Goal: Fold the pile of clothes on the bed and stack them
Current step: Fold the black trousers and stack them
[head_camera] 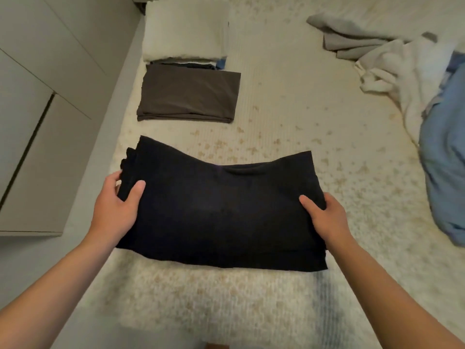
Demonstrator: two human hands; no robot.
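A folded black garment (221, 207) lies flat near the front of the bed (289, 117). My left hand (118, 205) grips its left edge, thumb on top and fingers curled under the cloth. My right hand (324, 217) grips its right edge the same way. Behind it sits a folded dark brown garment (188, 94), the front of a stack (186, 63) of folded clothes with a white folded piece (186, 34) beyond. Unfolded clothes lie at the right: a grey piece (352, 39), a white piece (402, 71) and a light blue piece (445, 157).
A pale cabinet (37, 109) stands left of the bed, with a narrow strip of floor between them. The patterned bedcover shows bare between the black garment and the unfolded pile.
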